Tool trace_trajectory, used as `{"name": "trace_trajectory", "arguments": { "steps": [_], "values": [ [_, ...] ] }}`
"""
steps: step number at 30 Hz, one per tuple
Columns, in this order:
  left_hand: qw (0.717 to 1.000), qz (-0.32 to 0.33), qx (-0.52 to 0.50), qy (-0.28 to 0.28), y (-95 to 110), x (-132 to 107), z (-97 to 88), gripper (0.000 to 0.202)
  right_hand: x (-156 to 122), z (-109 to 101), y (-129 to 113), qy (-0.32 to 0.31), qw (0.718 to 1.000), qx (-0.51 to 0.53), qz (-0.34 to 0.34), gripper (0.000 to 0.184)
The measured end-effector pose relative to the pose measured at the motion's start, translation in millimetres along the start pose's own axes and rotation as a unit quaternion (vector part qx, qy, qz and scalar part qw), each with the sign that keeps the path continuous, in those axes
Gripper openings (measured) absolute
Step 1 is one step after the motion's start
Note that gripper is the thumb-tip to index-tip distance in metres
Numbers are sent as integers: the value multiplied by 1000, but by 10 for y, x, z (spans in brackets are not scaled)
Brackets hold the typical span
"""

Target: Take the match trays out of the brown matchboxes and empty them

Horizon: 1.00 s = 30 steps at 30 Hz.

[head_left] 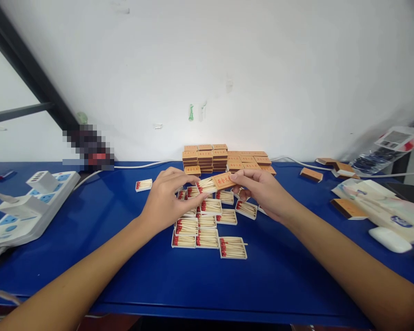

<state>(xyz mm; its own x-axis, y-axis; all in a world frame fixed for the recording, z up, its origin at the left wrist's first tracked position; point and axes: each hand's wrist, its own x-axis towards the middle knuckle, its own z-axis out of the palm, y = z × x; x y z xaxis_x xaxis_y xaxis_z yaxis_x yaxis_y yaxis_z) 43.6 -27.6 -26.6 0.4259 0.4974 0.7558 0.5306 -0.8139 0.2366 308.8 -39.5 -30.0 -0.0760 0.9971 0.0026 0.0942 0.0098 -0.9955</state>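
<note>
Above the middle of the blue table, my left hand [169,195] pinches a white matchbox tray [206,185] full of red-tipped matches. The tray's right end sits partly inside an orange matchbox sleeve [223,181] with red lettering. My right hand [257,189] grips that sleeve between thumb and fingers. Below both hands lie several open trays of matches [207,238], some stacked on others. One tray [233,247] rests apart at the front, with a match poking past its right side. Another tray [144,185] lies alone left of my left hand.
Stacks of orange matchboxes [205,158] stand against the wall. A white power strip [37,207] with plugs is at the left. Loose matchboxes [311,174], a tissue pack [393,207] and a white rounded case [390,239] lie at the right. A white cable [141,165] runs along the back.
</note>
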Motion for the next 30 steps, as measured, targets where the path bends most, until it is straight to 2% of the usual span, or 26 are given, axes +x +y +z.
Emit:
{"name": "trace_trajectory", "arguments": {
  "steps": [5,12,16,18,21,24,25,27,30],
  "values": [
    [1000,18,-4,20,-4,10,5,26,2,-2,-17,-3,1000,3,6,40],
    [1000,16,-4,21,-15,6,11,27,23,11,1,6,1000,12,9,37],
    [999,18,-2,38,-41,7,4,25,83,-58,-27,72,997,29,11,26],
    [999,16,2,44,-59,7,0,26,134,-181,-84,138,990,3,-1,21],
    [999,14,11,38,-85,5,3,27,196,-505,-203,249,966,-70,-22,15],
    [1000,13,12,25,-103,-3,13,26,221,-918,-274,319,934,-159,22,17],
    [1000,12,13,21,-106,-5,15,26,225,-1051,-269,326,924,-192,48,17],
    [1000,8,17,16,-109,-8,17,27,239,-1276,-217,300,914,-256,96,23],
    [1000,4,19,15,-110,-9,15,28,269,-1448,-93,272,904,-307,121,29]
  ]
}}
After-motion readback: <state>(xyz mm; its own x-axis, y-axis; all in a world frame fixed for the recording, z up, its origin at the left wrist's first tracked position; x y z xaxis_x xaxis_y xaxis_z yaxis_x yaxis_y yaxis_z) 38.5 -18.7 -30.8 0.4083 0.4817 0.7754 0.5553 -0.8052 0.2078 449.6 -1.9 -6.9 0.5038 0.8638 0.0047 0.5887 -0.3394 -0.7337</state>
